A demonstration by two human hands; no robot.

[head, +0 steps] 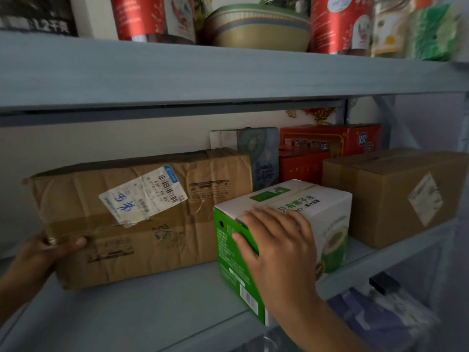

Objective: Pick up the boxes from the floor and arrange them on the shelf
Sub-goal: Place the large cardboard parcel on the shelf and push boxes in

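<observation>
A long crumpled brown cardboard box with a white shipping label lies on the grey shelf board. My left hand grips its lower left corner, thumb on the front face. To its right stands a green and white carton, set at an angle, its front corner at the shelf's edge. My right hand lies flat over the carton's top near edge, fingers spread across the top and the green side.
A second brown box sits at the right of the same shelf. Behind stand red boxes and a grey-blue carton. The upper shelf carries red tins and a bowl. Purple packs lie on the level below.
</observation>
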